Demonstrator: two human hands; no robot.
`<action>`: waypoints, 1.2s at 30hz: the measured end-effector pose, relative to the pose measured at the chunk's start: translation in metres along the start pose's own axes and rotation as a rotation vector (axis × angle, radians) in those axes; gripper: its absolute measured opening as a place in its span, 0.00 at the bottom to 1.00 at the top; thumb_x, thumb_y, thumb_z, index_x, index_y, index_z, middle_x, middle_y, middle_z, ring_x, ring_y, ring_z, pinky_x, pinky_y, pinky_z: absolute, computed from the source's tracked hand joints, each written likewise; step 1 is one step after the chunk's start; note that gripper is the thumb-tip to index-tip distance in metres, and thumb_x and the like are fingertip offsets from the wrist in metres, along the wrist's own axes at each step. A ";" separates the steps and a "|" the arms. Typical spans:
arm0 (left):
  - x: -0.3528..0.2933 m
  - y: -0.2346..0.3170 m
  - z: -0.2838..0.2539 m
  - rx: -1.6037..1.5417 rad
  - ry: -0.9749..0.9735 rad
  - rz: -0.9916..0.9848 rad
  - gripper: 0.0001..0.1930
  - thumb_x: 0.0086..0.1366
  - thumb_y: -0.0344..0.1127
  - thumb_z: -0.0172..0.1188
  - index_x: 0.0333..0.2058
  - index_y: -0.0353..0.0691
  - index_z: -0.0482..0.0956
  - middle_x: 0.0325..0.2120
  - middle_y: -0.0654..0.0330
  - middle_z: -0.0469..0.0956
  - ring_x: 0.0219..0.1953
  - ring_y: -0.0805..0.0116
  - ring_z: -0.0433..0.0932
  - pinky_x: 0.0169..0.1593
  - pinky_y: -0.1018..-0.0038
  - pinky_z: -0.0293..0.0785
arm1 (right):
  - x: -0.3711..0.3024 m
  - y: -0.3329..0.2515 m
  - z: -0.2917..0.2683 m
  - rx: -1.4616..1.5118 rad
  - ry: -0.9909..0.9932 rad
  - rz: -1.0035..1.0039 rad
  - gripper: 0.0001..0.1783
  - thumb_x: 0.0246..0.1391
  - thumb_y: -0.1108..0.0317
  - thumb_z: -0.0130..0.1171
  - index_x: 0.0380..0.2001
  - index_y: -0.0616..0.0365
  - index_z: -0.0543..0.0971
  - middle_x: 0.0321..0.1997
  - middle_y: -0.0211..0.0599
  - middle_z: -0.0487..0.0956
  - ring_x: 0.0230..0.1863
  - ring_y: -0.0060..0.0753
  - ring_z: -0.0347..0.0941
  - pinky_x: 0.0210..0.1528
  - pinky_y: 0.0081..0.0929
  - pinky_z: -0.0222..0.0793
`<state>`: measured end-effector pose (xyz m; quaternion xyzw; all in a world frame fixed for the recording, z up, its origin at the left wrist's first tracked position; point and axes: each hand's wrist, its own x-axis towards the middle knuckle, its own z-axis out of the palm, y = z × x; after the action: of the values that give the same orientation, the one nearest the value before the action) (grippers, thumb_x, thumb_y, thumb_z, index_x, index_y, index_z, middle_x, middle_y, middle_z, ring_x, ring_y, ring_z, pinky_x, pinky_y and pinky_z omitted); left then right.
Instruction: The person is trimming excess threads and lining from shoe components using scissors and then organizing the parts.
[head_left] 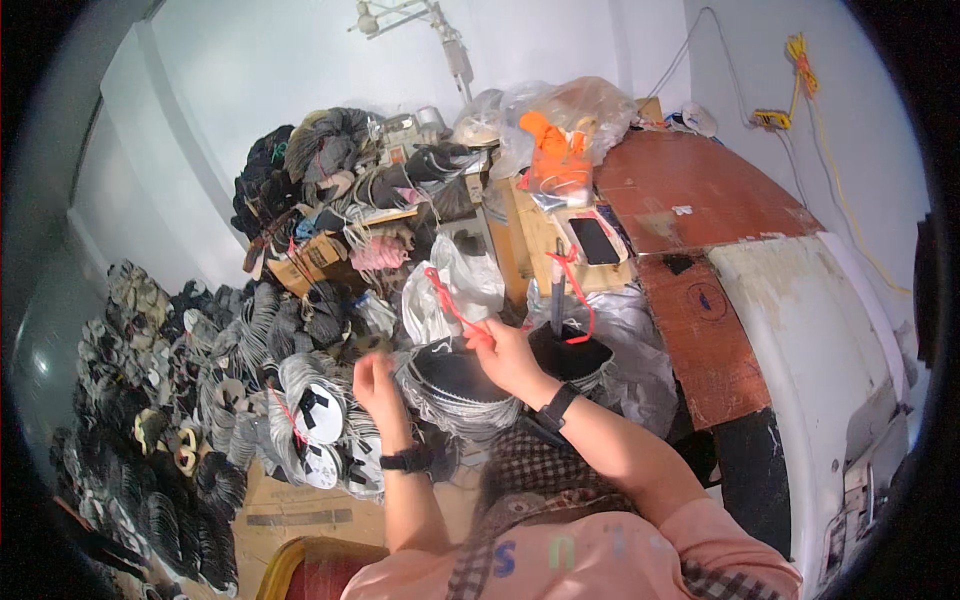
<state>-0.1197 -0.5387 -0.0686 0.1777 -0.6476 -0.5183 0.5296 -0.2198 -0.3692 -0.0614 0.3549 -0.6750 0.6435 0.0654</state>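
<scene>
My right hand (508, 358) is closed on a looped red cord (446, 298), which rises up and to the left from its fingers. Left of it, my left hand (374, 382) is raised with its fingers curled together; whether anything is in them I cannot make out. Below my right hand sits a stack of dark, rounded flat pieces with pale layered edges (455, 372). A similar dark stack (570, 352) stands to its right, beside an upright post (557, 295). Another red cord (590, 318) hangs in a loop from that post.
Heaps of tied grey and black bundles (255, 330) fill the left side. Behind my hands lies a white plastic bag (465, 275). A phone (595, 241) and an orange glove (555, 150) rest on the wooden bench. Reddish-brown boards (700, 190) cover the right side.
</scene>
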 end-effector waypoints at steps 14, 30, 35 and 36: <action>0.013 0.078 0.064 -0.331 -0.316 -0.313 0.07 0.59 0.27 0.57 0.30 0.41 0.66 0.22 0.63 0.74 0.20 0.75 0.72 0.26 0.82 0.70 | -0.011 -0.007 0.002 -0.022 -0.023 -0.150 0.07 0.46 0.74 0.52 0.30 0.62 0.74 0.29 0.48 0.76 0.31 0.52 0.73 0.34 0.37 0.69; -0.005 0.113 0.048 0.073 -0.472 -0.018 0.07 0.57 0.31 0.55 0.21 0.38 0.72 0.17 0.65 0.69 0.18 0.78 0.64 0.22 0.80 0.59 | -0.015 -0.002 -0.016 0.071 -0.105 -0.130 0.07 0.48 0.73 0.52 0.32 0.62 0.75 0.31 0.47 0.76 0.32 0.50 0.74 0.33 0.35 0.69; -0.042 0.193 0.049 -0.797 -0.603 0.144 0.12 0.58 0.31 0.51 0.17 0.38 0.64 0.15 0.61 0.67 0.09 0.73 0.60 0.21 0.72 0.61 | -0.010 -0.012 -0.013 0.061 -0.174 0.005 0.09 0.53 0.67 0.50 0.32 0.62 0.75 0.28 0.48 0.75 0.31 0.50 0.72 0.33 0.36 0.67; -0.045 0.199 0.060 -0.729 -0.593 0.235 0.09 0.57 0.32 0.52 0.20 0.37 0.67 0.19 0.58 0.71 0.13 0.73 0.64 0.26 0.73 0.64 | -0.010 -0.016 -0.013 0.057 -0.177 0.005 0.09 0.53 0.67 0.50 0.32 0.62 0.75 0.28 0.48 0.75 0.31 0.50 0.72 0.33 0.36 0.67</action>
<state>-0.0914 -0.3951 0.0861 -0.2492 -0.5623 -0.6765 0.4050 -0.2081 -0.3518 -0.0521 0.4105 -0.6605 0.6287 -0.0060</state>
